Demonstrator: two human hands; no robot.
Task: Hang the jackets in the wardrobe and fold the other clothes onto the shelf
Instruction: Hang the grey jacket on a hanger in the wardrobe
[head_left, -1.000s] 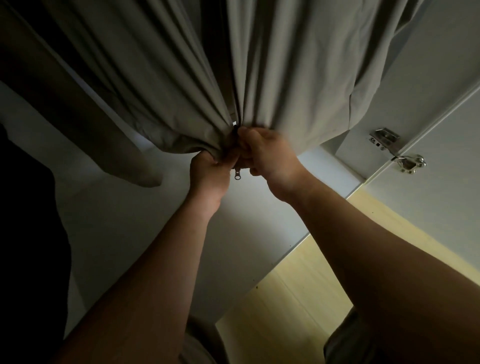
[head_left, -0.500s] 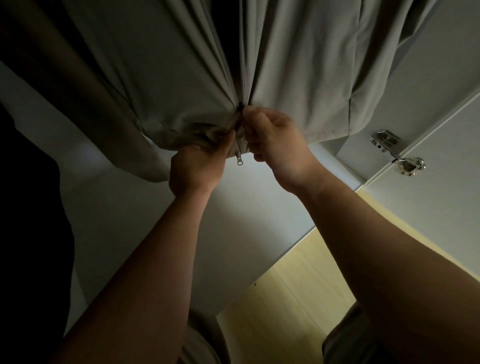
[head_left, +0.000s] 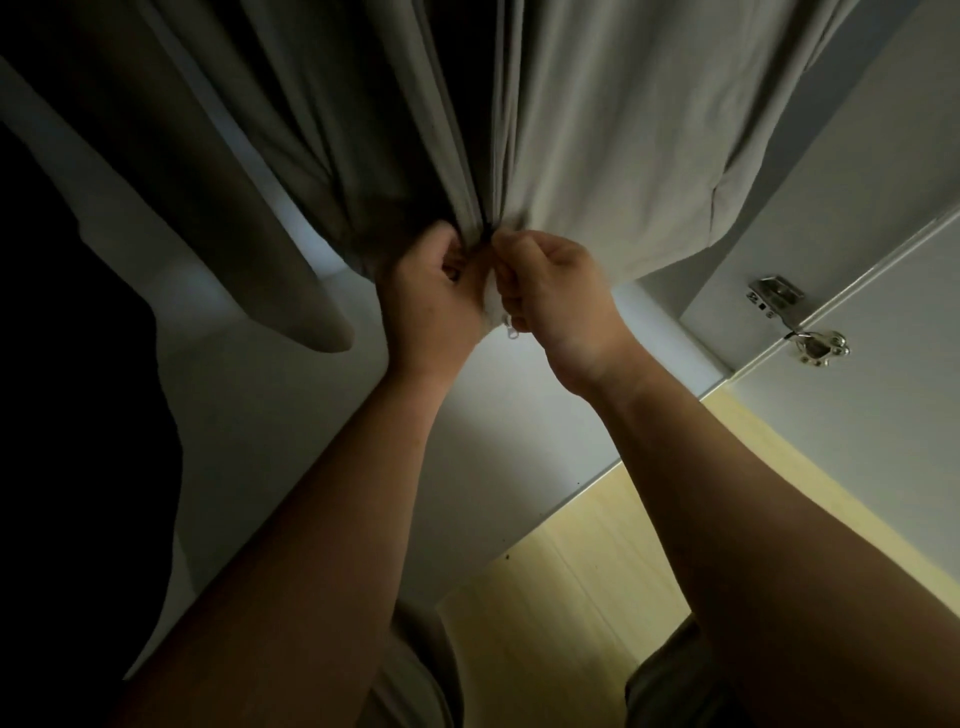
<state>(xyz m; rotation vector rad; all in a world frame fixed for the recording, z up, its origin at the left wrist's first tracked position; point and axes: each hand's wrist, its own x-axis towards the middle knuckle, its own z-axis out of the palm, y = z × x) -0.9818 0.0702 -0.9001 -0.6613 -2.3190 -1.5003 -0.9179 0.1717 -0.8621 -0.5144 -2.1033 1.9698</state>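
Both bare forearms reach up and away from the person, over a strip of pale wood floor (head_left: 561, 613) and the white wardrobe base (head_left: 322, 447). The left hand (head_left: 426, 296) and right hand (head_left: 558, 293) meet at the hem of the jacket (head_left: 613, 135), which hangs inside the wardrobe, front facing out. Each hand has its fingers clamped on one front edge of the cloth, pinching the two sides together right at the bottom of the opening. I judge this is to seat the zipper's ends so it can be run up and the jacket hangs closed. A small metal zipper pull (head_left: 511, 331) dangles free between the wrists, held by neither hand.

The cloth is a thin, smooth grey-beige weave, falling in long soft pleats that fan toward the pinch. One empty sleeve (head_left: 291, 280) hangs limp at the left, rounded at the cuff. Beyond on the right, a shiny metal hinge (head_left: 795, 322) joins the flat white door to the cabinet side.
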